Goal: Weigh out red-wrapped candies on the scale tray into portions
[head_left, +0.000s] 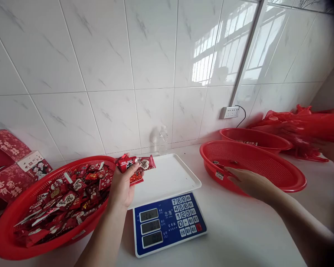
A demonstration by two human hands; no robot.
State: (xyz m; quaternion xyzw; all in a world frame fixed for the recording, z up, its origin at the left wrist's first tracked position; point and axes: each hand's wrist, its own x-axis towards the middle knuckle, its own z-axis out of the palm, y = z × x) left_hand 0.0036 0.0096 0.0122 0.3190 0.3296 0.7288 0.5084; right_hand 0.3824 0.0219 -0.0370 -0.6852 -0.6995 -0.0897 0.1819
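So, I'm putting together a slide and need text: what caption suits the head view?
Left hand holding packets near a scale, right hand at a red basket.

My feed is bright. Up and right of the scale (169,224), the glossy tiled wall (153,66) throws back window glare. Red packets (146,163) over the scale's left side look fairly crisp; far right of it, plastic bags (284,124) smear near a darkened edge. Wide-angle distortion stretches the basket (5,246) left of the scale.
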